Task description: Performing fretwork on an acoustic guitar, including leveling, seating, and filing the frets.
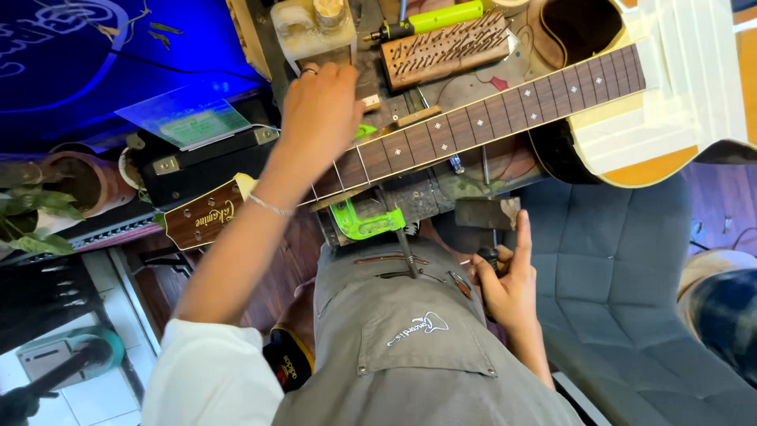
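A grey work apron [410, 339] fills the near foreground, worn by the person. Just beyond its top edge lies an acoustic guitar [631, 118], its neck [473, 122] running across the small cluttered workbench [441, 189]. A bright green clamp [364, 221] sits under the neck, at the bench's near edge. The left hand [319, 110] reaches past the neck, fingers curled down near a small wooden stick [414, 117] on the bench; whether it grips anything cannot be told. The right hand [505, 280] rests on the near side of the neck, below the bench edge, index finger straight, closed around a small dark object. Beyond the neck stand a wooden rack of files [445, 49] and a lime-green rotary tool [430, 19]. A grey padded chair [623, 276] sits below the guitar's body.
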